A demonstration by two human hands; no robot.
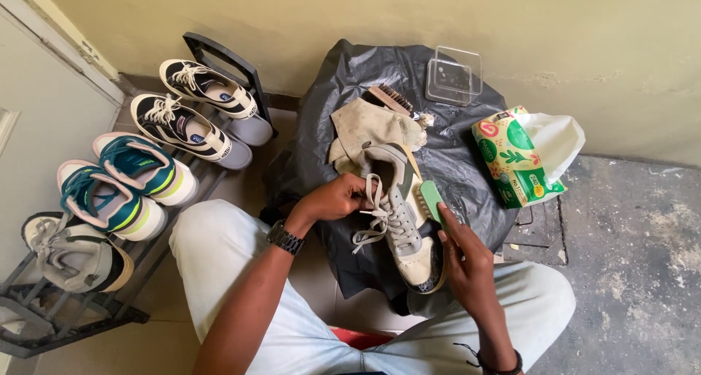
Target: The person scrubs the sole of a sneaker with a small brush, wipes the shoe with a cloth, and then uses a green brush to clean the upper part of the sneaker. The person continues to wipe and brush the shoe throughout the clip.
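Note:
A grey and cream sneaker (398, 214) with white laces lies between my knees, over a black plastic sheet (380, 90). My left hand (334, 198) grips its side near the laces; a dark watch sits on that wrist. My right hand (467, 262) holds a green-backed brush (431, 200) pressed against the shoe's right side. A beige cloth (369, 127) lies just behind the shoe.
A wooden brush (391, 97) and a clear plastic box (454, 75) rest at the sheet's far edge. A green and white packet (522, 156) lies to the right. A black shoe rack (69, 302) at the left holds several sneakers. A wall runs behind.

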